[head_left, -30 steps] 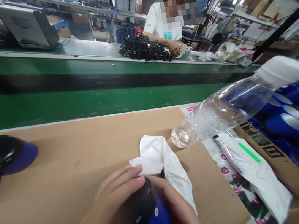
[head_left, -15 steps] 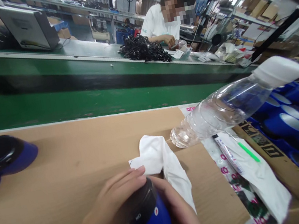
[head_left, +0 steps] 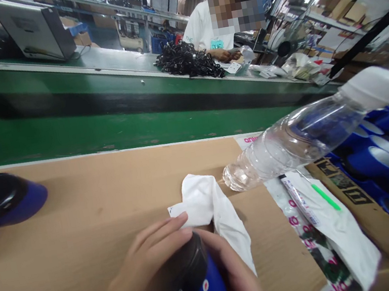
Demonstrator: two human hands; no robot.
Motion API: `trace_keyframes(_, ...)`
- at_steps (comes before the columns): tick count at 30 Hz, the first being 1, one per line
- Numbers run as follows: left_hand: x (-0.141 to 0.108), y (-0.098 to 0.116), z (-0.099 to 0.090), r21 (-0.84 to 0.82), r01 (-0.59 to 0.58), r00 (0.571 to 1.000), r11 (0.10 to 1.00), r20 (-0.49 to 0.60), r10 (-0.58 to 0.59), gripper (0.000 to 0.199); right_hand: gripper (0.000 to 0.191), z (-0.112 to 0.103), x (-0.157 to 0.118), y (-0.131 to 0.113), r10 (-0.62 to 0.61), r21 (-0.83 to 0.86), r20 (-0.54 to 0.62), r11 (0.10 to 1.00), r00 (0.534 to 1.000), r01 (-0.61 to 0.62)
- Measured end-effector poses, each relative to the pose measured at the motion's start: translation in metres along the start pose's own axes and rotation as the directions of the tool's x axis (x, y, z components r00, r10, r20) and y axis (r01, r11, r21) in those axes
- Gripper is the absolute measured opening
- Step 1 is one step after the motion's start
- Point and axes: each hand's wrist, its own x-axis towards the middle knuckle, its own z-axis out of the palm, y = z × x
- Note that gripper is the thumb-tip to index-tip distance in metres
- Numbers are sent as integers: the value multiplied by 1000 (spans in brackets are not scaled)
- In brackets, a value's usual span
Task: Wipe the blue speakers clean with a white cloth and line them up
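Observation:
Low in the middle, a blue cylinder with a black cap (head_left: 191, 266) is between my hands. Part of the lettering "ON" shows on the black cap, with a small red-and-white mark on the blue body below it. Over the cap lies my left hand (head_left: 151, 263), its fingers closed across the top. My right hand (head_left: 235, 269) wraps round the blue body from the right, the thumb partly cut off at the bottom edge. Just beyond my fingers a crumpled white cloth (head_left: 199, 197) rests on the cardboard (head_left: 112, 190).
A clear bottle (head_left: 274, 151) stands to the right. Near it are a marker-like tube (head_left: 302, 199) and a green strip (head_left: 326, 197) on white wrapping. A carton (head_left: 365, 215) holds several blue cylinders. Other black-topped blue cylinders (head_left: 34, 196) are at left. Across the green bench (head_left: 64, 133), a person (head_left: 211, 27) handles something.
The lettering on the black cap has shifted slightly left and down in the picture. My right thumb sits lower. Both hands keep their hold on the cylinder.

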Motion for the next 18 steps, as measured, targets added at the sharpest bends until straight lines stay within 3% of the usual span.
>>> trace_keyframes(3,1,-2,-1,7,20,1000,1000,-16,-20,40,52,-6,2,-2,74,74,24,994,997,-76)
trace_keyframes(8,1,-11,-1,13,28,999,1000,-18,-28,31,31,-8,6,-10,189,125,-57,976,980,-181)
trace_keyframes(13,1,-36,-5,45,0,997,999,78,-4,42,28,-8,3,-9,34,-75,-125,996,992,-44)
trace_keyframes(18,1,-48,-10,71,20,988,997,150,-31,40,30,-13,2,20,-67,-129,-139,990,988,49)
